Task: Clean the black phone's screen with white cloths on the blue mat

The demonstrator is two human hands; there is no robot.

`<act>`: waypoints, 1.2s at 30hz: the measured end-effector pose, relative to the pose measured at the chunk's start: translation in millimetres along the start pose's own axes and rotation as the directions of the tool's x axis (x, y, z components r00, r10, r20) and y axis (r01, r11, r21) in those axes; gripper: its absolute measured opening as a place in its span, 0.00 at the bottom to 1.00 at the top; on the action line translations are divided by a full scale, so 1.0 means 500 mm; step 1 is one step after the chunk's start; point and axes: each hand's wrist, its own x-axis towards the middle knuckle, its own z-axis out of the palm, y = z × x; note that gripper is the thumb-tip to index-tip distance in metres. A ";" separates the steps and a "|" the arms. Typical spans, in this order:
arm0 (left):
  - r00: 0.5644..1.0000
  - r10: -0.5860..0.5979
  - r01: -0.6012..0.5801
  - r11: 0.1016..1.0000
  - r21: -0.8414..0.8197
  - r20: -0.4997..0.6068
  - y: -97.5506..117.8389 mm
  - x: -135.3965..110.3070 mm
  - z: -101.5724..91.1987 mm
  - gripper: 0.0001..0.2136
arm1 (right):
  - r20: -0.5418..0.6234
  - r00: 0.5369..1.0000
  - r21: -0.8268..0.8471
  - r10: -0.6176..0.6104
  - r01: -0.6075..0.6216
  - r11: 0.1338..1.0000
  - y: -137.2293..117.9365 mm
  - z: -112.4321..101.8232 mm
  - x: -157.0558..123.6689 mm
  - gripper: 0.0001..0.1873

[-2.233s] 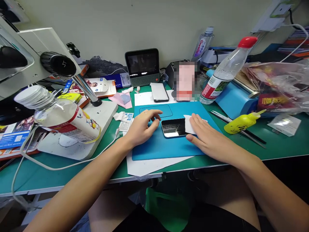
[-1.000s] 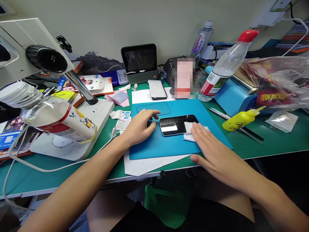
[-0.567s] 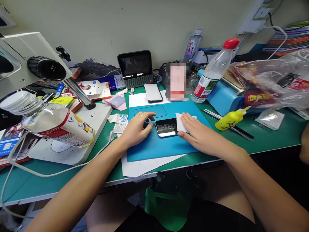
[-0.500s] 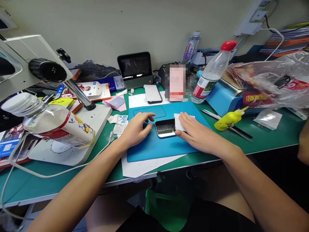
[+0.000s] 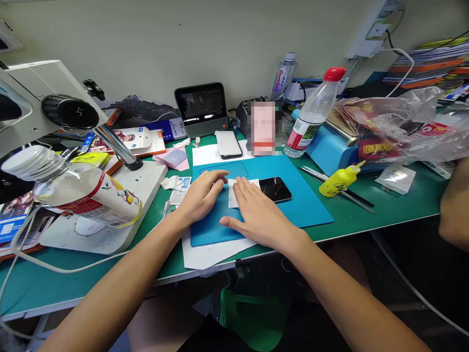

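Observation:
A phone with a glossy black screen [image 5: 276, 189] lies on the blue mat [image 5: 304, 212], streaks showing on the glass. My right hand [image 5: 256, 210] is open, its fingers stretched flat over a white wipe [image 5: 233, 198] that covers the phone's left end. The thumb sticks out to the left above the mat. Beside that end is my left hand [image 5: 203, 195], fingers loosely bent and apart, holding nothing visible. Whether its fingertips touch the phone is hidden. Behind the hands, a rounded rectangle outline [image 5: 240, 167] shows on the mat.
Behind the mat are a white-faced phone-sized panel [image 5: 229, 143] and a dark display [image 5: 201, 107]. On the right stand a red-capped bottle [image 5: 306, 129] and a yellow squeeze bottle [image 5: 339, 181] lying by tweezers. A microscope stand [image 5: 110, 215] and large bottle [image 5: 88, 193] occupy the left.
My right hand has slid the wipe leftward across the phone, from its right end to its left end. The screen's right part is now uncovered. My left hand's fingers have drawn closer together.

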 end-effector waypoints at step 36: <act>0.987 0.016 -0.035 0.993 0.114 0.162 0.008 -0.005 0.012 0.22 | -0.100 0.992 -0.194 -0.070 0.049 0.980 0.125 0.004 -0.168 0.53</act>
